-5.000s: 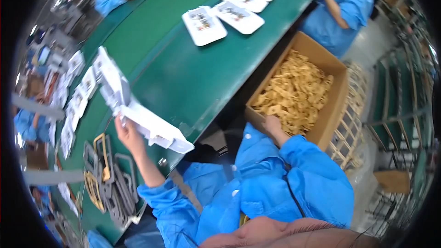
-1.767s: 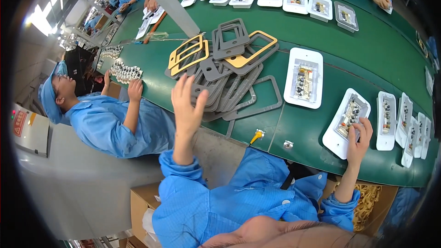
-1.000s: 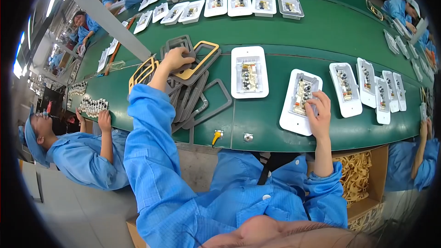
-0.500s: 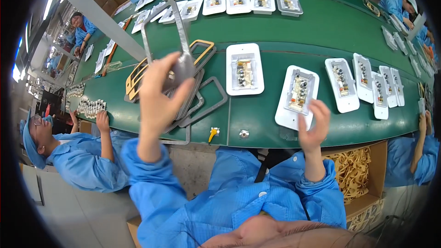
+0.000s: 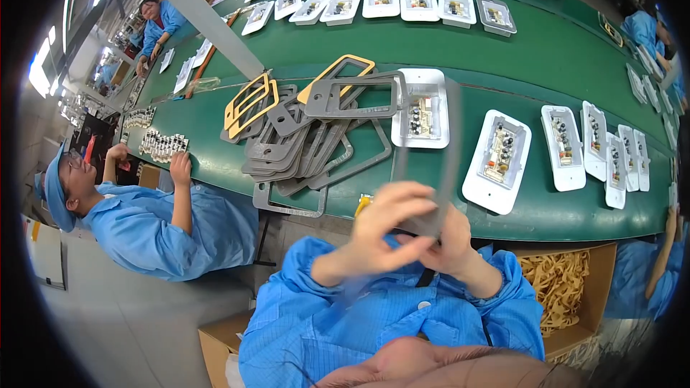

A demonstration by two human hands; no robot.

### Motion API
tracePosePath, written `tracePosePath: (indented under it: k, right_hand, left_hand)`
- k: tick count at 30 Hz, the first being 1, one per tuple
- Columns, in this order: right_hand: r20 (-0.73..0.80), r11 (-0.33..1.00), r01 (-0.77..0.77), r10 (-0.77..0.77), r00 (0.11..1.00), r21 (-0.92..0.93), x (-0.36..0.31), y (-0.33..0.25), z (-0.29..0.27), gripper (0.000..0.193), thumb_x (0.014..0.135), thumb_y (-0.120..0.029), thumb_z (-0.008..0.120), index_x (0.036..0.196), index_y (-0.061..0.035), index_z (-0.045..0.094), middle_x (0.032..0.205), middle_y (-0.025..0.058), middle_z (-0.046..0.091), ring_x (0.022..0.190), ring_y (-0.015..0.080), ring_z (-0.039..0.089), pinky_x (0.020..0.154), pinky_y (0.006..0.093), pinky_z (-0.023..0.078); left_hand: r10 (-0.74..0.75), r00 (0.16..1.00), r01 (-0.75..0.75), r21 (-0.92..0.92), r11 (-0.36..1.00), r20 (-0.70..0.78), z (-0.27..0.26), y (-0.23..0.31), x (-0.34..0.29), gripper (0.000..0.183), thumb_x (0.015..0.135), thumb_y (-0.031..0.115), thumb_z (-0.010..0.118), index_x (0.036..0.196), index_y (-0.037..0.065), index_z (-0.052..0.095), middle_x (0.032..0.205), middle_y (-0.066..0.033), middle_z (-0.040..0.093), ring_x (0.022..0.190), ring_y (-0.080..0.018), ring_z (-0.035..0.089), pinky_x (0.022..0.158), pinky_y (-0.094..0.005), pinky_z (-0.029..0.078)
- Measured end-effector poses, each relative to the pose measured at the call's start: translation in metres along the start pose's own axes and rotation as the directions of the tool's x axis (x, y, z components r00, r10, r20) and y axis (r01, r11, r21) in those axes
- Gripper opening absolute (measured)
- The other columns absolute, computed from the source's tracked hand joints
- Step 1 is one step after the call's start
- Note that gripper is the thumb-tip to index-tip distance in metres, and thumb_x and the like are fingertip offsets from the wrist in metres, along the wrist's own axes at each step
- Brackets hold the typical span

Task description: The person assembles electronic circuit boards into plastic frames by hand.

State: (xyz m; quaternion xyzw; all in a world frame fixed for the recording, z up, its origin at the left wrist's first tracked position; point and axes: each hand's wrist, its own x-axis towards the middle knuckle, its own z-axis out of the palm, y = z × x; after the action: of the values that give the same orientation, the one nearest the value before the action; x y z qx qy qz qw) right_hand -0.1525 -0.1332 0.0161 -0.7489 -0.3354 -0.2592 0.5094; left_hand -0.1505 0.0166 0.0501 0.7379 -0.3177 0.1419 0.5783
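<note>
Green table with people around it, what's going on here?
The left hand holds up a blurred grey frame; the right hand is close against it, its grip partly hidden. On the green table, grey and yellow frames lie heaped to the left, and white trays holding circuit boards sit to their right.

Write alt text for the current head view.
A person's left hand and right hand meet at the lower end of a blurred grey frame, before a green workbench. Grey and yellow frames lie piled to the left; white trays holding electronic parts line the right.
</note>
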Motion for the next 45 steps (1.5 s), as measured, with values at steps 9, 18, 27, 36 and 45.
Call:
tracePosePath:
  k: [9, 18, 27, 36, 45]
  right_hand:
    - [-0.191, 0.971, -0.139, 0.102, 0.976, -0.196, -0.012, -0.003, -0.022, 0.026, 0.069, -0.003, 0.061, 0.094, 0.0028, 0.056, 0.082, 0.0170, 0.061, 0.068, 0.0287, 0.061, 0.058, 0.0317, 0.049]
    - [-0.428, 0.960, -0.266, 0.279, 0.859, 0.092, -0.020, 0.021, -0.035, 0.008, 0.079, 0.011, 0.050, 0.081, 0.0036, 0.050, 0.082, 0.0145, 0.056, 0.063, 0.0134, 0.056, 0.055, 0.0212, 0.046]
    - [-0.182, 0.854, -0.394, 0.352, 0.918, -0.339, -0.005, 0.039, -0.022, 0.039, 0.068, -0.003, 0.067, 0.104, 0.0008, 0.051, 0.102, 0.0137, 0.053, 0.071, 0.0191, 0.058, 0.053, 0.0243, 0.047]
    - [0.281, 0.833, -0.196, 0.381, 0.881, -0.517, -0.022, 0.033, 0.008, 0.054, 0.064, -0.035, 0.070, 0.103, -0.0021, 0.052, 0.103, 0.0130, 0.050, 0.085, 0.0283, 0.053, 0.066, 0.0348, 0.047]
    - [0.186, 0.919, -0.173, 0.251, 0.950, -0.355, -0.020, 0.030, 0.000, 0.050, 0.056, -0.016, 0.073, 0.098, 0.0007, 0.053, 0.093, 0.0138, 0.052, 0.075, 0.0278, 0.052, 0.062, 0.0327, 0.045]
  left_hand:
    - [0.091, 0.961, -0.113, 0.071, 0.991, 0.263, 0.010, -0.007, 0.015, 0.043, 0.080, 0.025, 0.057, 0.114, 0.000, 0.051, 0.126, -0.0260, 0.038, 0.117, -0.0388, 0.039, 0.097, -0.0443, 0.030]
    - [-0.052, 0.985, -0.038, 0.501, 0.865, 0.166, -0.042, -0.072, 0.063, 0.047, 0.067, 0.013, 0.067, 0.111, 0.003, 0.052, 0.112, -0.0144, 0.054, 0.106, -0.0310, 0.049, 0.090, -0.0376, 0.038]
    - [0.048, 0.998, -0.060, 0.733, 0.678, 0.038, -0.037, -0.102, 0.065, 0.038, 0.070, 0.003, 0.057, 0.108, 0.001, 0.053, 0.114, -0.0149, 0.051, 0.107, -0.0316, 0.048, 0.088, -0.0368, 0.039]
    - [-0.335, 0.929, 0.017, 0.885, 0.465, 0.158, -0.050, -0.160, 0.081, 0.041, 0.070, 0.004, 0.053, 0.110, 0.008, 0.049, 0.088, -0.0118, 0.060, 0.087, -0.0288, 0.056, 0.096, -0.0481, 0.028]
    - [-0.345, 0.939, 0.061, 0.981, 0.182, 0.005, -0.069, -0.113, 0.072, 0.046, 0.071, 0.014, 0.060, 0.114, 0.004, 0.045, 0.091, -0.0106, 0.056, 0.084, -0.0245, 0.055, 0.082, -0.0381, 0.039]
